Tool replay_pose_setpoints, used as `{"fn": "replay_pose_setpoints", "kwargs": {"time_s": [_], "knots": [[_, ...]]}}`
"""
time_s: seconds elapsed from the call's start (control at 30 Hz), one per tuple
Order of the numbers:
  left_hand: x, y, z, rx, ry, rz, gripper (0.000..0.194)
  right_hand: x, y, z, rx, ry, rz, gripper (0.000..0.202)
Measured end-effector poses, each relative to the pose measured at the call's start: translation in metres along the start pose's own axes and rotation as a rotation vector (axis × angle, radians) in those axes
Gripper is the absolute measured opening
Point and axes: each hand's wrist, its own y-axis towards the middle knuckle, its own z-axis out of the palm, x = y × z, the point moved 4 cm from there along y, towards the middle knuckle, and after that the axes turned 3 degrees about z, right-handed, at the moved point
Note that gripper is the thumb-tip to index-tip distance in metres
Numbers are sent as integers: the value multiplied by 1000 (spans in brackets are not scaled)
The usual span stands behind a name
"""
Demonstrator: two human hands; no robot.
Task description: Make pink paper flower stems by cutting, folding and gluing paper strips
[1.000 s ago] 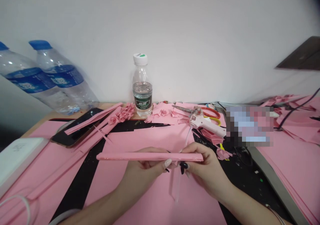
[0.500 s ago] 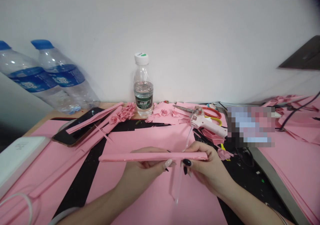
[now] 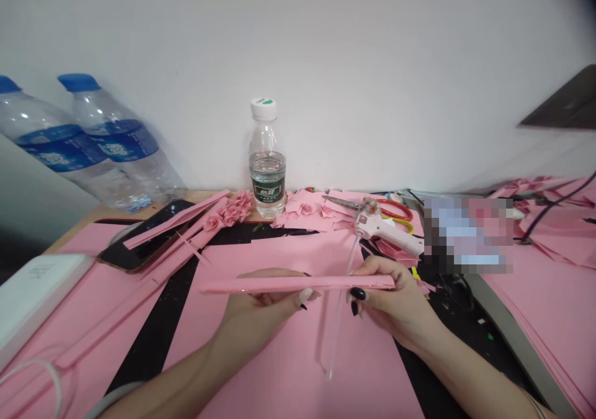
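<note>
A long, narrow pink paper roll (image 3: 298,283) is held level above a large pink sheet (image 3: 298,369). My left hand (image 3: 267,295) grips it left of its middle, thumb in front and fingers behind. Near the roll's right end, my right hand (image 3: 384,292) pinches it the same way. Beyond my right hand lies a white glue gun (image 3: 388,233), and its clear glue stick (image 3: 334,338) points down toward me between the hands. Scissors (image 3: 342,203) with red and yellow handles rest behind the gun.
Pink paper flowers (image 3: 228,211) and strips lie at the back left, over a black phone (image 3: 139,245). A small water bottle (image 3: 267,164) stands by the wall. Two large bottles (image 3: 121,139) lean at the left, above a white power bank (image 3: 41,301). Stacked pink sheets (image 3: 549,319) lie right.
Both hands have moved slightly up with the roll. The roll has shifted a little to the right, and my right hand has turned slightly.
</note>
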Motion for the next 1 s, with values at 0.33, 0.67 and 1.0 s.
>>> {"fn": "replay_pose_setpoints", "kwargs": {"time_s": [0.33, 0.67, 1.0], "knots": [[4, 0, -2, 24, -43, -32, 9, 6, 2, -6, 14, -56, -27, 19], [4, 8, -7, -21, -187, -106, 22, 32, 9, -22, -49, -131, -152, 15], [5, 11, -12, -65, -237, 11, 47, 38, 10, -26, 8, -200, -209, 13]]}}
